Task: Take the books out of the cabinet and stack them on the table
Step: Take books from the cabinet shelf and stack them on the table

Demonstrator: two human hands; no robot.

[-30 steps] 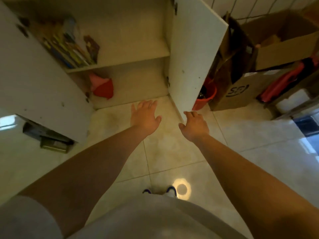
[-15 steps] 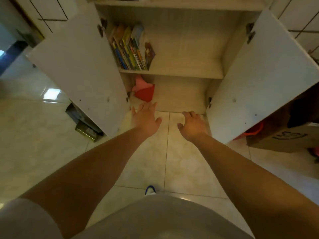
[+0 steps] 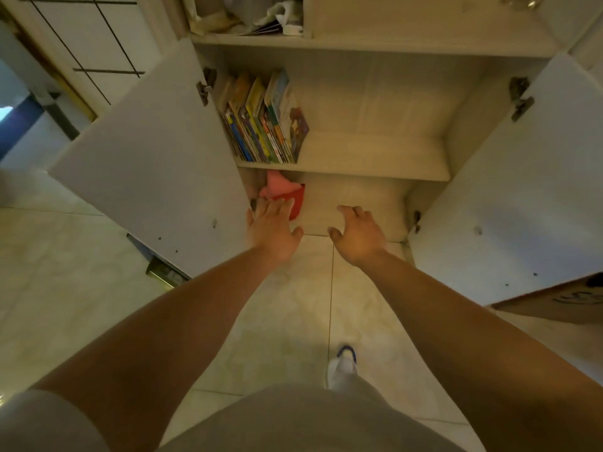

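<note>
1. A person stands before an open cabinet that fills the upper half of the frame, both arms stretched forward over a pale tiled floor.
2. The left hand, at centre frame, is held flat with fingers straight and together, gripping nothing; its fingertips overlap a red and pink item on the cabinet's bottom shelf.
3. The right hand, just right of centre, hangs with fingers loosely curled and empty.
4. The books, a row of thin colourful volumes, lean upright at the left end of the middle shelf, above the left hand and well apart from both hands.
5. The left door and the right door stand swung wide open.
6. Crumpled papers sit on the top shelf at the upper edge.
7. A cardboard box shows at the right edge; one shoe appears below.
</note>
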